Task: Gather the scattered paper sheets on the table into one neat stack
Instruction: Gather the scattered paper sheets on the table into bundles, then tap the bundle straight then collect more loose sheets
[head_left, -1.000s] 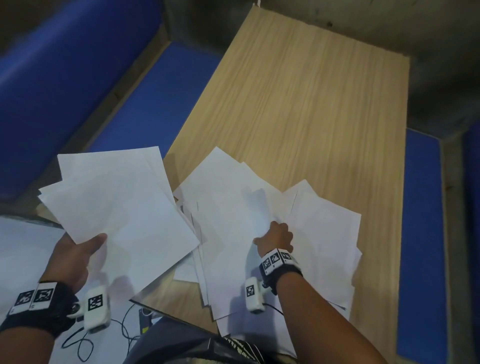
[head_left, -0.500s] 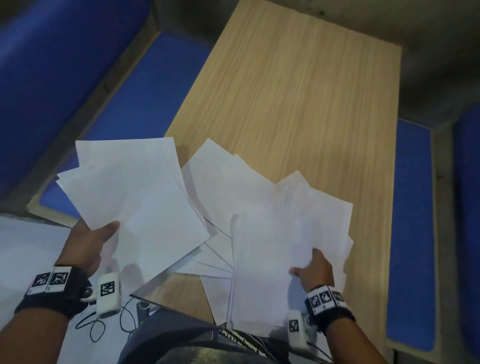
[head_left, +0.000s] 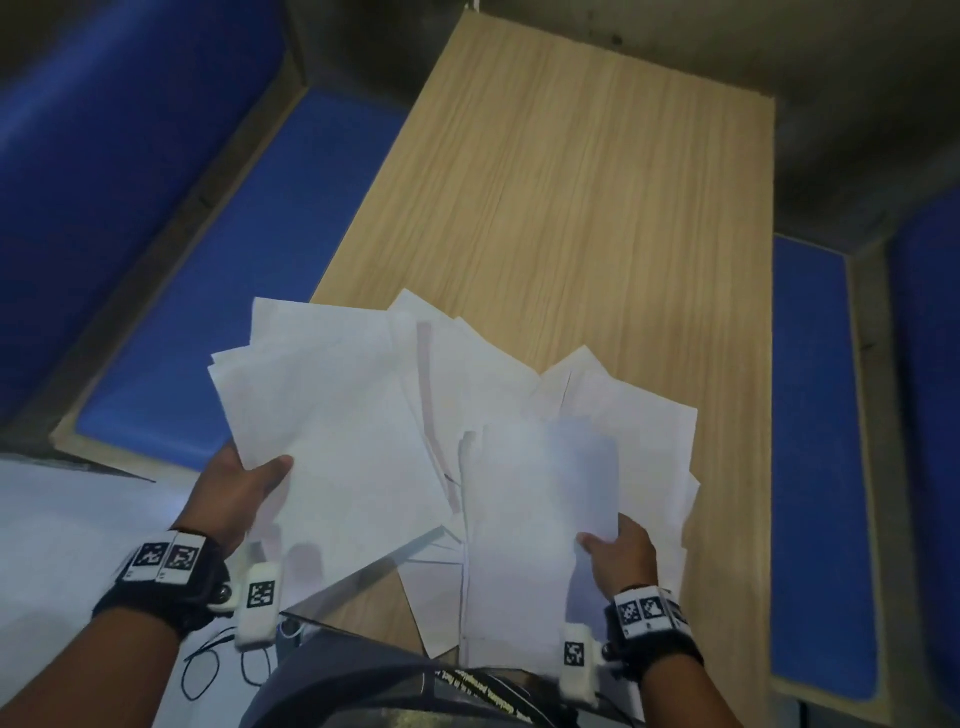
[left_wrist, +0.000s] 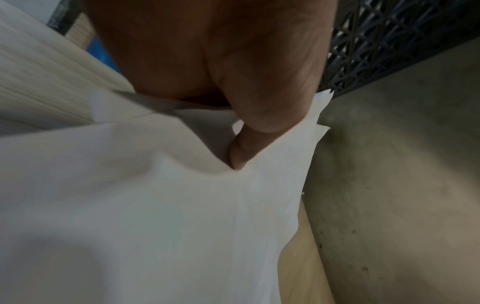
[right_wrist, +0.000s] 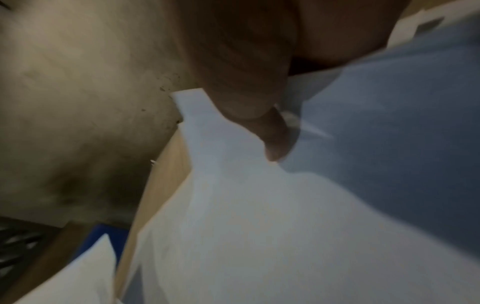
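My left hand (head_left: 228, 488) grips a loose bundle of sheets (head_left: 332, 431) at its 7 o'clock corner, thumb laid across the top and the other fingers hidden beneath the paper. The left wrist view confirms the pinch: the thumb (left_wrist: 249, 144) presses down into the white paper. This bundle is fanned rather than squared, its corners stepping out at 10 and 11 o'clock, and it hangs partly off the left edge of the bench (head_left: 597, 208).

My right hand (head_left: 621, 561) pinches a second sheet (head_left: 540, 519) at its right edge, near 4 o'clock on that page, thumb on top; how the fingers under it lie I cannot tell. The sheet looks blurred and sits above the pile. In the right wrist view the thumb (right_wrist: 272, 135) bears on the paper.

Between and beneath both hands, scattered sheets (head_left: 623, 415) lie overlapping on the near end of the bench, corners pointing toward 12 and 1 o'clock, some running over the near edge. The far half of the wooden top shows bare grain.

Blue cushioned seats (head_left: 208, 286) flank the bench at 9 and 3 o'clock. I see no container here.
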